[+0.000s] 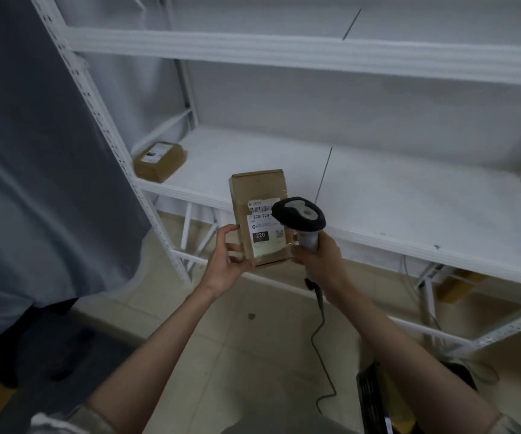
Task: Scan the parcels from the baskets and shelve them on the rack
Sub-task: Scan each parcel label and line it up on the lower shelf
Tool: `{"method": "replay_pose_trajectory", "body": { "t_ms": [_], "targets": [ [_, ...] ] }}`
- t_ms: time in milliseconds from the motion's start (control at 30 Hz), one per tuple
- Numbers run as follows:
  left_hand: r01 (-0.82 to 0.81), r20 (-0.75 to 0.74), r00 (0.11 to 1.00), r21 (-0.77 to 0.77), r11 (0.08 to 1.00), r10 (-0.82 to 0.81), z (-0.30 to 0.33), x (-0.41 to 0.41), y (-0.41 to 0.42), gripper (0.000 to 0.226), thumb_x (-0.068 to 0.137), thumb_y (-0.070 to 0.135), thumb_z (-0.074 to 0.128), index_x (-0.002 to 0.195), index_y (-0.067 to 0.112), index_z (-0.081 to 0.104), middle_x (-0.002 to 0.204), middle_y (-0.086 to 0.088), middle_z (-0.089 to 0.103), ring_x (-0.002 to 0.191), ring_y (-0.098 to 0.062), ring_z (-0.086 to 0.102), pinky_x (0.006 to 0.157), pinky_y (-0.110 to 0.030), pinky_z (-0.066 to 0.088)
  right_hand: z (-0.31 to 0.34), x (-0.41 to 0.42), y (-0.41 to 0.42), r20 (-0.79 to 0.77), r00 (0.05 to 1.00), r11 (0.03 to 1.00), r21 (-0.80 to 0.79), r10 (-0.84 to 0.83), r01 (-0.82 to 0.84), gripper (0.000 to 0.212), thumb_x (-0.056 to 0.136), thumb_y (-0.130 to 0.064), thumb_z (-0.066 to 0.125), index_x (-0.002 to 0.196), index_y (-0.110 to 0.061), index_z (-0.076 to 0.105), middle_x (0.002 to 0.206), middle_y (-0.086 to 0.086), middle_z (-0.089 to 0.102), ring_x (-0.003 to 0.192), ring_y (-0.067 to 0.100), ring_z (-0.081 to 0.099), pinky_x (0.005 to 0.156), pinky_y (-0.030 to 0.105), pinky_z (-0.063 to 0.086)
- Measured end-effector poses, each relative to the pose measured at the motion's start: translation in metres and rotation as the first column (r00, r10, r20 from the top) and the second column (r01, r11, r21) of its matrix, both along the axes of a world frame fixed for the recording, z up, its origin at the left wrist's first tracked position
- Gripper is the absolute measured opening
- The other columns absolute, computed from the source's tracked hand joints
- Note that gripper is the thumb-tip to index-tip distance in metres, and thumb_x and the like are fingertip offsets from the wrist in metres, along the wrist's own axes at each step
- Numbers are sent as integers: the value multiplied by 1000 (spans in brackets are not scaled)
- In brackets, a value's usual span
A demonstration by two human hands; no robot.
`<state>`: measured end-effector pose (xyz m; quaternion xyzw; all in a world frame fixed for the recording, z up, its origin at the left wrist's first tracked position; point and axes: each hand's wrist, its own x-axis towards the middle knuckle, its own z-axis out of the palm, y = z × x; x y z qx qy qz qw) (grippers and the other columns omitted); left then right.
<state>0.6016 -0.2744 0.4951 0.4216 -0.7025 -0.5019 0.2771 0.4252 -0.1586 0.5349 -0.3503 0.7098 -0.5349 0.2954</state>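
Grey curtain [27,170] hangs far left, beside the white rack [102,126]. One brown parcel [160,162] lies flat at the left front corner of the middle shelf [378,198], label up, just inside the left upright. Left hand [225,260] grips a second parcel, a box [260,214], at its lower left corner: thumb on the left edge, fingers curled under the bottom. The box is held upright in the air in front of the shelf's front edge, label [265,228] facing the camera; barcode at the top of the label, "220-220" printed below it, "220" in a dark block lower down. Right hand [318,261] is wrapped round the handle of a grey and black scanner [300,214], fingertips touching the box's lower right corner. Scanner head sits over the label's upper right part and covers some of it. Scanner cable [320,336] drops from the handle base to the tiled floor [237,339]. Under the shelf's right end, something brown, too blurred to identify. Upper shelf [284,51] crosses the top of the view.
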Motion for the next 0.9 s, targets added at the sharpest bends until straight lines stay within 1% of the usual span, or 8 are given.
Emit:
{"method": "replay_pose_trajectory", "body": {
  "t_ms": [33, 133, 200, 333, 500, 667, 767, 900],
  "targets": [
    [-3, -16, 1000, -13, 1000, 2, 2, -4, -2, 85, 77, 3, 84, 138, 32, 33, 106, -11, 59, 87, -11, 64, 66, -13, 52, 2, -3, -1, 5, 1000, 1000, -8, 5, -5, 20, 84, -5, 65, 104, -7, 63, 95, 11, 71, 83, 30, 68, 72, 47, 60],
    [-6, -36, 999, -51, 999, 4, 6, -14, -9, 87, 76, -1, 83, 137, 36, 32, 108, -12, 59, 84, -2, 63, 67, -16, 54, 10, -9, -3, 34, 999, 999, -50, 22, -20, 27, 88, 2, 62, 113, -7, 61, 104, 12, 68, 86, 23, 67, 68, 32, 61],
    [-7, -32, 999, -76, 997, 5, 7, -20, -12, 87, 76, -1, 83, 137, 36, 32, 107, -10, 59, 81, 5, 62, 66, -15, 53, 14, -13, -4, 37, 999, 998, -61, 37, -34, 27, 88, 3, 62, 113, -7, 60, 105, 12, 67, 86, 22, 67, 66, 29, 60],
    [-14, -62, 998, -98, 995, 8, 8, -31, -14, 88, 77, 1, 84, 136, 40, 32, 107, -9, 59, 88, -15, 66, 69, -24, 57, 22, -21, -6, 51, 996, 996, -50, 71, -68, 23, 89, 3, 62, 110, -7, 60, 100, 9, 65, 81, 19, 66, 64, 28, 60],
    [-11, -77, 997, -94, 996, 4, 11, -40, -16, 88, 78, 1, 83, 137, 40, 31, 106, -5, 58, 91, -22, 66, 75, -29, 58, 23, -33, -7, 103, 989, 994, -37, 105, -102, 21, 90, 1, 62, 110, -6, 60, 97, 13, 66, 82, 23, 69, 67, 36, 61],
    [-20, -87, 996, -84, 996, 13, 13, -48, -19, 88, 78, 2, 82, 142, 34, 32, 106, -4, 58, 90, -19, 67, 70, -23, 56, 26, -44, -14, 168, 976, 990, -54, 140, -132, 25, 88, 4, 62, 112, -2, 61, 94, 11, 65, 82, 25, 68, 71, 44, 62],
    [-35, -85, 996, -77, 996, 29, 13, -49, -27, 89, 77, 3, 84, 143, 34, 34, 104, -4, 60, 90, -21, 68, 73, -26, 56, 29, -52, -23, 146, 980, 988, -84, 138, -126, 26, 86, 3, 65, 109, -8, 64, 102, 8, 71, 90, 26, 71, 74, 42, 63],
    [-52, -78, 996, -52, 997, 48, 19, -40, -42, 85, 79, 4, 83, 143, 33, 35, 104, -5, 60, 96, -15, 62, 72, -17, 52, 30, -64, -46, 80, 990, 991, -80, 116, -110, 22, 83, 0, 67, 98, -15, 64, 92, 1, 69, 85, 22, 68, 80, 44, 60]
  ]
}}
